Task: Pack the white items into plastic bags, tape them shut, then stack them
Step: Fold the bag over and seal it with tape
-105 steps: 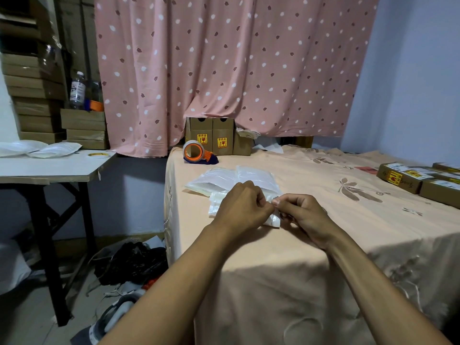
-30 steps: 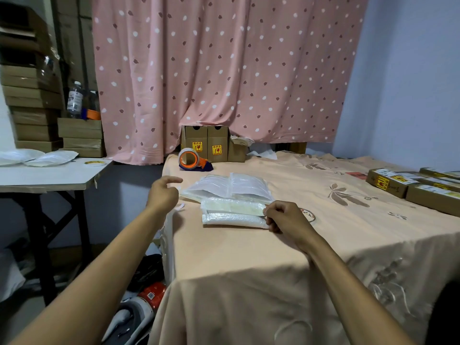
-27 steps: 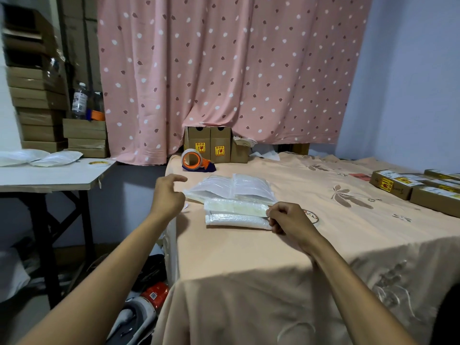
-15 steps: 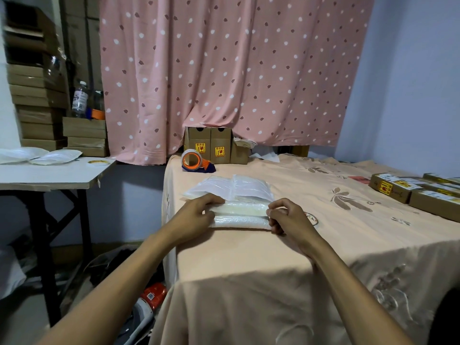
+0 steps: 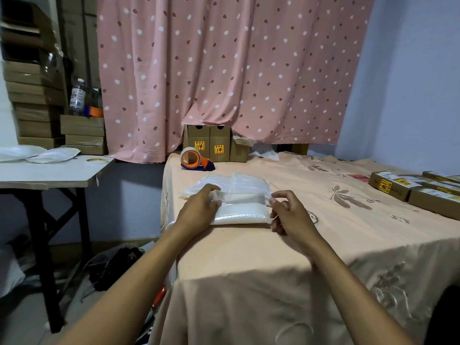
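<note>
Bag (image 5: 240, 211), white stuff inside. Lay flat on the counter (image 5: 249, 245), near its left edge, long side facing front. Had the left hand (image 5: 199, 211) on its left end, fingers (image 5: 212, 192) curled over the plastic and gripping it. Had the right hand (image 5: 290, 215) at its right end too, fingers loosely bent, tips right at the bag's edge. Couldn't tell tbh whether pinching it or just touching. Touched a pile (image 5: 231, 181) of clear plastic just behind. Further back, well apart: tape gun (image 5: 195, 159), orange core, standing in front of brown boxes (image 5: 211, 145) under the pink dotted curtain (image 5: 224, 70). More flat boxes (image 5: 398, 186) way off at the right edge. Off to the left, apart from all that: side counter (image 5: 49, 174) with a couple of white things (image 5: 53, 154) on top, plus a bottle (image 5: 77, 94) sitting on stacked cartons (image 5: 82, 125) behind.
</note>
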